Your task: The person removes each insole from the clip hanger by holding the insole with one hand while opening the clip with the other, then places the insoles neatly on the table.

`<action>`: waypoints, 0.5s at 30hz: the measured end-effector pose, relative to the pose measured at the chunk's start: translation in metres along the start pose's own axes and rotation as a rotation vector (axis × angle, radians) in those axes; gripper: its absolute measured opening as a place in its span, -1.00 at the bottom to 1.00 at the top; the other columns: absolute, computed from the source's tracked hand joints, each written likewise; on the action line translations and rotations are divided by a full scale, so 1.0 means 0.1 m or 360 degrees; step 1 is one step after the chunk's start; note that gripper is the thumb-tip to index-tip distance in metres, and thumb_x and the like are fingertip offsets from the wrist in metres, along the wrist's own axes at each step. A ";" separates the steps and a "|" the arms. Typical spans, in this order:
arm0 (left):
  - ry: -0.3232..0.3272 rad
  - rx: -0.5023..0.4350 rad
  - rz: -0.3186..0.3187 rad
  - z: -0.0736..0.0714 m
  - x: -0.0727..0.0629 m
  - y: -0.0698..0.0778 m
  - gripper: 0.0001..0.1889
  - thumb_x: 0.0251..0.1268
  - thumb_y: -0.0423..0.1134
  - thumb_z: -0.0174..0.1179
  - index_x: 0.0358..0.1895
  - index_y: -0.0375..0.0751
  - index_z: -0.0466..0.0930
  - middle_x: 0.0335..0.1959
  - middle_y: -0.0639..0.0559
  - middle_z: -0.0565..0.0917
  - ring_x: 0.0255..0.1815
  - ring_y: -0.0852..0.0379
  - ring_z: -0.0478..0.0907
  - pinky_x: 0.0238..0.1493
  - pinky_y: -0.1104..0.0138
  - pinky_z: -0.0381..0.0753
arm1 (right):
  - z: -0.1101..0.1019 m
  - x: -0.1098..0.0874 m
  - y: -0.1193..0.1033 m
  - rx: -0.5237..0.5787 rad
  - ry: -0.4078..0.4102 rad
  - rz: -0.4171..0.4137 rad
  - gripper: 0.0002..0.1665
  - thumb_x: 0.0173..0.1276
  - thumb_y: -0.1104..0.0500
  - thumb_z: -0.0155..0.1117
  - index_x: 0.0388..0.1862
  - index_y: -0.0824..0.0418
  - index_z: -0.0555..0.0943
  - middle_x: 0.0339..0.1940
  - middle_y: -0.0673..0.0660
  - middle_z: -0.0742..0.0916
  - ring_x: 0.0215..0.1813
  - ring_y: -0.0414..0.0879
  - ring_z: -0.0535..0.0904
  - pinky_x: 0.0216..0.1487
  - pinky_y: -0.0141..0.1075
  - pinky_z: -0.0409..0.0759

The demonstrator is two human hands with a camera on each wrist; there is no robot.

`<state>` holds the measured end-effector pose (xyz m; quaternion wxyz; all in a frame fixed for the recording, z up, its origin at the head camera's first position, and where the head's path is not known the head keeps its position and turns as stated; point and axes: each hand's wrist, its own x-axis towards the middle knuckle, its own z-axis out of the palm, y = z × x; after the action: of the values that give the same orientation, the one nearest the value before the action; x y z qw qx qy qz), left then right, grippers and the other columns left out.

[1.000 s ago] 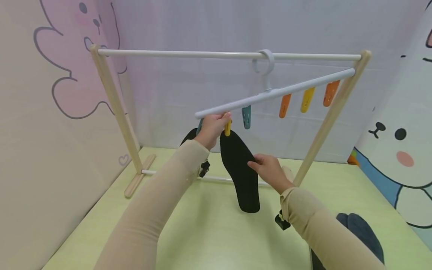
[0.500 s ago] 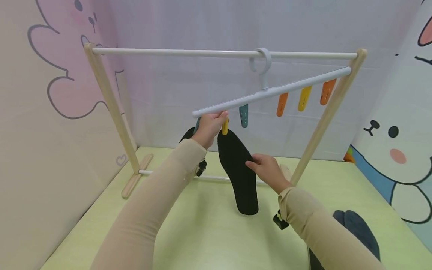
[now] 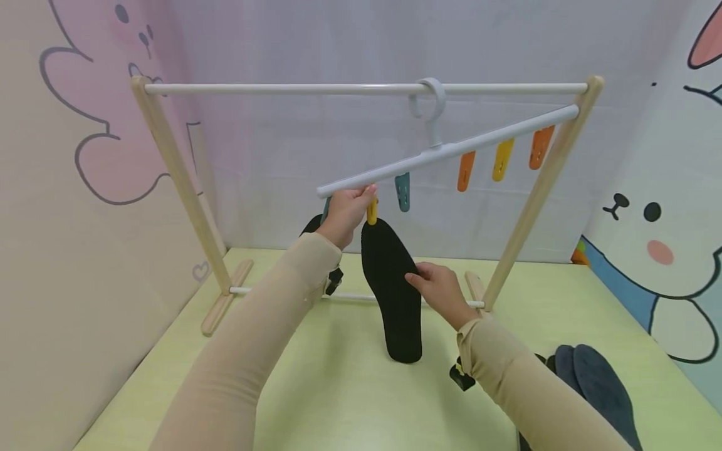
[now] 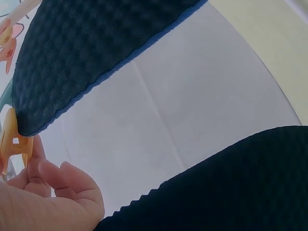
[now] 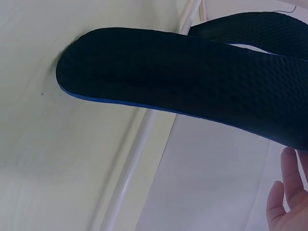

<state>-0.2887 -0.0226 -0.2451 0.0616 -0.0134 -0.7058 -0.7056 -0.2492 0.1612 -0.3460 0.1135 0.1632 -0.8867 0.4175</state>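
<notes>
In the head view, a black shoe insole (image 3: 392, 294) hangs from a yellow clip (image 3: 371, 212) under the white hanger (image 3: 389, 171). My left hand (image 3: 345, 216) is at that clip, pinching it, just below the hanger's lowered left end. With thumb in front and fingers behind, my right hand (image 3: 442, 291) pinches the insole's right edge. The left wrist view shows the clip (image 4: 15, 139) over the tip of the insole (image 4: 96, 57). Another black insole (image 3: 313, 224) hangs from a teal clip (image 3: 325, 210), partly hidden behind my left hand.
The hanger's hook (image 3: 431, 103) sits over the top rod (image 3: 271, 89) of a wooden-legged rack. Further clips hang along the hanger: teal (image 3: 403, 191), orange (image 3: 465, 171), yellow (image 3: 503, 160) and orange (image 3: 541, 148). Dark grey insoles (image 3: 600, 388) lie at the table's right.
The head view has shifted slightly, so the rack appears further left. Both hands keep their places on the clip and the insole, and the hanger stays tilted.
</notes>
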 end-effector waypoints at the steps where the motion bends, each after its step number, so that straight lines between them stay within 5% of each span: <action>1: -0.0002 -0.0001 0.0003 0.00 0.00 0.00 -0.65 0.44 -0.15 0.08 0.08 -0.34 0.60 -0.09 -0.02 0.54 0.12 0.11 0.35 0.33 0.11 0.20 | 0.00 0.00 0.01 -0.0005 0.0004 -0.0004 -0.80 0.34 0.32 0.24 -0.16 0.45 0.66 -0.26 0.29 0.74 -0.14 0.16 0.65 -0.03 0.01 0.53; 15: -0.0017 0.0031 0.0105 0.01 -0.01 -0.02 -0.70 0.46 -0.19 0.07 -0.14 -0.43 0.60 -0.26 0.00 0.47 -0.05 0.11 0.29 0.26 0.12 0.23 | -0.13 -0.01 0.06 -0.0081 -0.0022 0.0056 -0.76 0.37 0.31 0.21 -0.10 0.48 0.63 -0.19 0.33 0.72 -0.10 0.18 0.64 0.01 0.02 0.53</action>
<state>-0.2884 -0.0220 -0.2467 0.0811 -0.0398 -0.7121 -0.6962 -0.2495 0.1751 -0.3426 0.1042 0.1476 -0.9005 0.3956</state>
